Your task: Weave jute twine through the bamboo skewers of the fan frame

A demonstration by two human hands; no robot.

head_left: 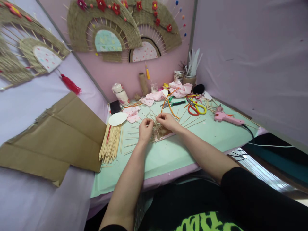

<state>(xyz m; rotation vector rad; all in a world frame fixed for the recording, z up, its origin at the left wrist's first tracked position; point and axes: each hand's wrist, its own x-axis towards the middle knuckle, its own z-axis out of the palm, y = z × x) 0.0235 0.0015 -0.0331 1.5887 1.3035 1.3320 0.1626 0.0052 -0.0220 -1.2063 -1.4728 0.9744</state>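
With thumb and fingertips pressed together, our left hand (146, 130) and right hand (166, 121) each pinch the twine (157, 126), though the fingers cover the strands and we cannot make out which one each hand has. The twine lies in a loose tangle just below and between the two grips, over a brown piece (166, 132) that our right wrist partly hides. Thin sticks (192, 122) fan out on both sides of the grip; their inner ends are lost under hands and twine. Beyond the right grip lie scissors (194, 104), and farther right a pink glue gun (228, 119), its cable dropping out of sight past the table edge. Left of the grip, a white oval (117, 119) covers the top of a stick bundle (110, 144). High beyond our hands, the wall fans (78, 35) are cut off by the frame
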